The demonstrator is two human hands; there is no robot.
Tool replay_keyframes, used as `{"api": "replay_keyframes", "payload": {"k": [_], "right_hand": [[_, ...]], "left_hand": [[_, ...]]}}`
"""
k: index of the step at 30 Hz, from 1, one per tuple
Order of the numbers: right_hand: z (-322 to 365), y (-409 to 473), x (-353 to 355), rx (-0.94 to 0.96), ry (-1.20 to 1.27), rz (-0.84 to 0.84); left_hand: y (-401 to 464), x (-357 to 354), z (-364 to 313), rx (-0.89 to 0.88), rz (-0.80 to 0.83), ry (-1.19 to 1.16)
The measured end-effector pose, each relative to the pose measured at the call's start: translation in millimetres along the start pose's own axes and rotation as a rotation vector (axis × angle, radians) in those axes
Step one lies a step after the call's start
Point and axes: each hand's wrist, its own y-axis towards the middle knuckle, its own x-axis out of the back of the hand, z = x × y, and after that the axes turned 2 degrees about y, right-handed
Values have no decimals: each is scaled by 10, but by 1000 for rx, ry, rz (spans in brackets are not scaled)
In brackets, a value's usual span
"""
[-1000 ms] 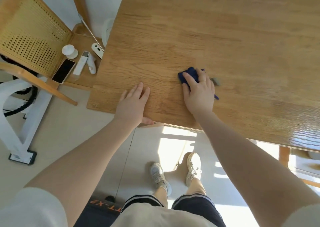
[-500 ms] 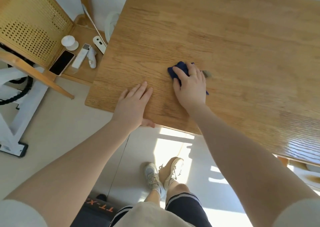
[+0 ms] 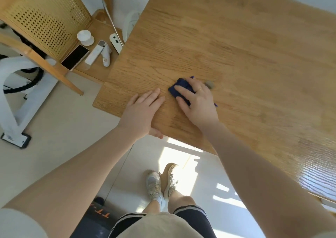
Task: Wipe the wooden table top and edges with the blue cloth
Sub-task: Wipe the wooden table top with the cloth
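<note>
Wooden table point(image 3: 236, 56): blue cloth point(image 3: 179, 88) under right hand point(image 3: 198, 103).

This looks like a room in a home. A large light-oak wooden table point(image 3: 227, 56) stands on a pale tiled floor point(image 3: 54, 128) lit by window sunlight. Beside it, a wooden chair with a woven cane back point(image 3: 45, 18) carries household odds and ends on its seat: a black-screened smartphone point(image 3: 75, 57), a slim white remote control point(image 3: 95, 52) and a small white round cup-like object point(image 3: 85, 37).
</note>
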Motion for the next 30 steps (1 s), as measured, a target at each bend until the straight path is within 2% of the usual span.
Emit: {"api": "replay_keyframes", "payload": {"k": [2,4,9,13,18,21,26,30], "right_hand": [[-14,221,-7,-128,-11,-39],[44,175,-7,-168,-4,-43],[342,-731,74,103,68,95],[195,-593,74,213,110,184],[79,162,-20,-4,36,62],[158,130,-46,-35,-11,46],[349,-585,-21,248,22,168],[223,-367,-13,317,-17,204]], "left_hand": [[-21,-15,-4,15,-2,-6],[-38,-13,-20,37,16,-27],[-49,29,-43,50,22,-37],[-27,61,-71,80,39,-44],[-84,2,-108,99,45,-23],[-89,27,-106,113,57,-28],[-10,171,-8,71,75,-4],[-42,140,14,16,84,43]]}}
